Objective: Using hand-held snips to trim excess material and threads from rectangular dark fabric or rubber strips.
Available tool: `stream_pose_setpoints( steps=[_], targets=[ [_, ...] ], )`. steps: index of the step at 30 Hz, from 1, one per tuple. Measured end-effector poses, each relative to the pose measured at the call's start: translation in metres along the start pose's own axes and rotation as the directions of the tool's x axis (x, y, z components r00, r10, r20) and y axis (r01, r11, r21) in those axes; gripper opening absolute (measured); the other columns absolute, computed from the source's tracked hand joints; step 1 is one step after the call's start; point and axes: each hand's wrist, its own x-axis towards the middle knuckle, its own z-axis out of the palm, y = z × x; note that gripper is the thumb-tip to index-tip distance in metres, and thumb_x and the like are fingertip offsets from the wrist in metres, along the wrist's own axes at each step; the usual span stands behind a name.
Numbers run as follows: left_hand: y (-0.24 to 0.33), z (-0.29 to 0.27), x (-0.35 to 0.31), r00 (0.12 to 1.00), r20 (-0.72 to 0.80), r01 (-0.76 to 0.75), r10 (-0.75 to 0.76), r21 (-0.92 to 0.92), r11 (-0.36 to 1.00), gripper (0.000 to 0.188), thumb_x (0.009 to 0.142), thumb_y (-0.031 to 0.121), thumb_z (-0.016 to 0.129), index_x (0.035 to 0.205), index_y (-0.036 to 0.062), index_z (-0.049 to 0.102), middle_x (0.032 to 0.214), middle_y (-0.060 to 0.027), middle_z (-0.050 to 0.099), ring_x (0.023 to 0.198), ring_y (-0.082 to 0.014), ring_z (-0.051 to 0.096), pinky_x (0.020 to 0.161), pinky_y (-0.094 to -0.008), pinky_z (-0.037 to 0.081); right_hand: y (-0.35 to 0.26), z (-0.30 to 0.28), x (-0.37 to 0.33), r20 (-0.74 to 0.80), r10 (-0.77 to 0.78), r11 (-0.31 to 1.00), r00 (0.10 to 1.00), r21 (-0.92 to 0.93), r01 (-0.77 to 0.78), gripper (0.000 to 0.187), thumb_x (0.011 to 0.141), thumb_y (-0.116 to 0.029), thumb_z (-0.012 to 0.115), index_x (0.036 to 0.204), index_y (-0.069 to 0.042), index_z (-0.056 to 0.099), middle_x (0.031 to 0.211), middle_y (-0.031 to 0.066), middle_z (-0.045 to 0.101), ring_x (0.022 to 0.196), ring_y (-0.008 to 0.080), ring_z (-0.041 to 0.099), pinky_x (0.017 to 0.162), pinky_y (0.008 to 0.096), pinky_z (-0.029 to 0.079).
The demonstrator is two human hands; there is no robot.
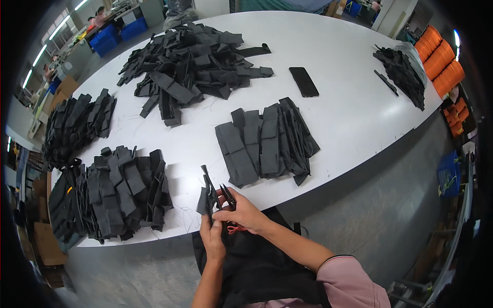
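At the table's near edge, my left hand (211,237) is closed around a dark grey fabric strip (202,201), whose narrow end points up and away from me. Close beside it, my right hand (245,211) grips black thread snips (227,197), their pointed blades facing up. A red cord (235,229) hangs below the right palm. The fingers of both hands almost meet at the strip, and part of it is hidden behind them. Just beyond my hands lies a neat row of folded dark grey strips (264,141).
On the white table (349,128) sit a loose heap of strips (190,66), two more stacks (123,192) (79,123) at left, and a black phone (303,82). Far right, a dark pile (403,74) rests on plastic near orange spools (439,56). Other people work in the background.
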Motion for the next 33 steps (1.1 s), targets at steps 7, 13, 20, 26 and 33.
stream_pose_setpoints(
  steps=[7,13,20,26,33],
  targets=[
    [-0.022,0.007,0.0,0.972,-0.187,-0.085,0.139,0.272,0.959,0.039,0.086,0.0,0.038,0.125,-0.007,0.037,0.107,-0.0171,0.057,0.091,-0.0188,0.059,0.075,-0.029,0.048,0.034,-0.016,0.001,-0.129,-0.321,0.769,0.938,-0.614,0.179,0.039,0.07,-0.002,0.062,0.108,0.002,0.053,0.088,0.0091,0.058,0.077,0.017,0.058,0.066,0.0279,0.047],
    [-0.03,-0.015,0.004,0.987,-0.158,0.032,0.001,0.212,0.977,0.032,0.088,-0.003,0.05,0.119,-0.0052,0.044,0.115,-0.0165,0.054,0.095,-0.0163,0.057,0.074,-0.0255,0.047,0.023,-0.021,0.004,-0.092,-0.527,0.587,0.845,-0.758,0.284,0.043,0.066,0.013,0.049,0.105,0.0,0.06,0.094,0.0078,0.059,0.058,0.0099,0.049,0.052,0.0241,0.04],
    [-0.017,-0.026,-0.009,0.973,-0.155,-0.075,0.173,0.494,0.866,0.01,0.089,0.005,0.054,0.089,-0.0039,0.058,0.078,-0.0071,0.055,0.073,-0.0095,0.052,0.062,-0.0227,0.042,0.02,-0.024,0.006,-0.056,-0.364,0.642,0.93,-0.738,0.208,0.031,0.067,0.003,0.053,0.096,0.002,0.066,0.065,0.0041,0.055,0.053,0.008,0.046,0.048,0.0237,0.038],
    [0.012,-0.015,0.004,0.948,-0.207,0.236,-0.242,-0.053,0.97,0.029,0.098,0.026,0.048,0.084,0.0034,0.059,0.068,0.0045,0.052,0.061,-0.0024,0.044,0.055,-0.0197,0.037,-0.014,-0.024,-0.015,-0.02,0.339,0.898,0.941,-0.292,-0.329,0.027,0.077,-0.01,0.064,0.101,0.002,0.059,0.069,-0.0031,0.052,0.061,0.0044,0.047,0.055,0.0206,0.041],
    [0.017,-0.031,0.002,0.882,-0.151,0.41,-0.447,-0.223,0.884,0.032,0.099,0.029,0.046,0.087,0.0038,0.061,0.072,0.0043,0.056,0.063,-0.0023,0.047,0.057,-0.0185,0.039,-0.007,0.007,-0.036,-0.048,-0.316,0.588,0.948,-0.794,0.156,0.032,0.083,-0.017,0.067,0.109,-0.003,0.055,0.078,0.0048,0.058,0.062,0.011,0.055,0.055,0.0252,0.044]
  ],
)
